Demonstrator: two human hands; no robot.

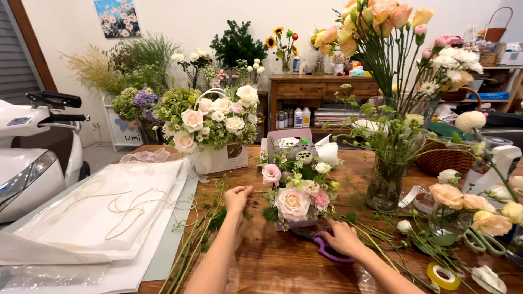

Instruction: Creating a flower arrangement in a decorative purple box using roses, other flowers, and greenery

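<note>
The left hand [237,197] pinches a thin green stem [255,191] beside the small bouquet [294,195] — the right hand [342,237] grabs purple scissors [327,251].

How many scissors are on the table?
2. Purple scissors lie under the right hand, in front of the small flower arrangement. Green scissors lie at the right, by the peach roses. Stems may hide more.

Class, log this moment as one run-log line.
left hand: at small flower arrangement, fingers pinched | right hand: on purple scissors | wooden table: cut stems scattered
</note>
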